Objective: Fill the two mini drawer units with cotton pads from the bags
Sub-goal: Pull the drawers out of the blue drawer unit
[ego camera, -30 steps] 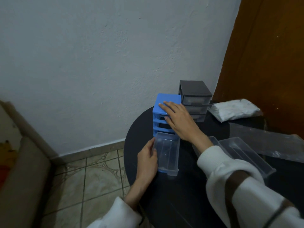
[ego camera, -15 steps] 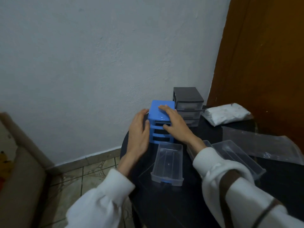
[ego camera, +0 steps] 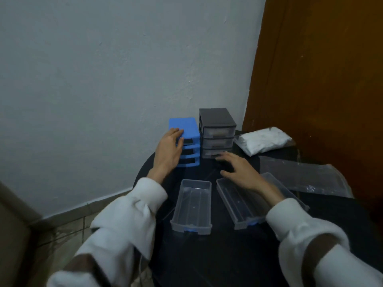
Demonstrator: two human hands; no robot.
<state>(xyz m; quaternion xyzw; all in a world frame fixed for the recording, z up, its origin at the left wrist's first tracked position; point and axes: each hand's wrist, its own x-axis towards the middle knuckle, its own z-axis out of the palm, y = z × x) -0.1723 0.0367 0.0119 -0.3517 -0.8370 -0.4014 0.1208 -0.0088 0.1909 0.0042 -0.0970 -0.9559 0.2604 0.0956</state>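
Note:
A blue mini drawer unit (ego camera: 186,129) stands at the back of the round black table (ego camera: 217,255), its three slots empty and dark. My left hand (ego camera: 169,150) lies against its left front corner with straight fingers. Beside it stands a dark grey drawer unit (ego camera: 216,121) with three clear drawers in place. My right hand (ego camera: 238,170) hovers open just in front of the grey unit's bottom drawer. Clear empty drawers lie on the table: one in the middle (ego camera: 192,206), two (ego camera: 238,201) under my right forearm. A full bag of cotton pads (ego camera: 263,142) lies at the back right.
A flat empty clear plastic bag (ego camera: 300,175) lies on the table's right side. A white wall stands behind the units and a brown wooden door (ego camera: 321,79) to the right. Tiled floor (ego camera: 68,228) lies left of the table.
My right hand has left the top of the blue unit and moved right, toward the grey unit's bottom drawer. My left hand stays on the blue unit's left side.

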